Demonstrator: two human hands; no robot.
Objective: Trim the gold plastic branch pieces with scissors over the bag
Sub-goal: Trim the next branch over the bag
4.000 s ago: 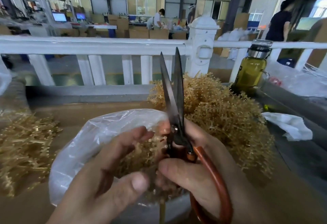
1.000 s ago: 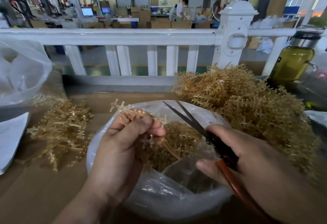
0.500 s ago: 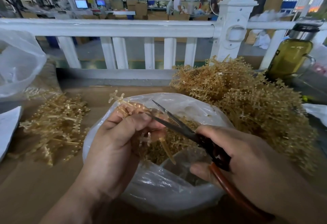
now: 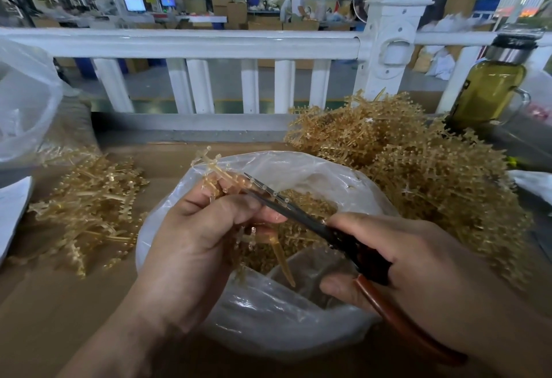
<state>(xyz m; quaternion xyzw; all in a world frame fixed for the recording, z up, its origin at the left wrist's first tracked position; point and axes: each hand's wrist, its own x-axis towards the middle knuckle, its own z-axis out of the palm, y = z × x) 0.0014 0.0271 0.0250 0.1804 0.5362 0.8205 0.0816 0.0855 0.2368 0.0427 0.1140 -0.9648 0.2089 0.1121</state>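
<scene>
The left hand (image 4: 197, 228) pinches a gold plastic branch piece (image 4: 215, 177) between curled fingers and thumb, holding it above the open clear plastic bag (image 4: 268, 318) on the brown bench (image 4: 44, 318). The right hand (image 4: 418, 264) grips the scissors (image 4: 313, 225) by their reddish-brown handles; the dark blades are nearly together and lie against the branch just beside the left fingertips. Gold trimmings fill the bag. A large heap of gold branches (image 4: 418, 174) lies right of the bag, a smaller pile (image 4: 89, 207) left. A bottle of yellow-green liquid (image 4: 490, 84) stands by the white railing (image 4: 209, 43).
</scene>
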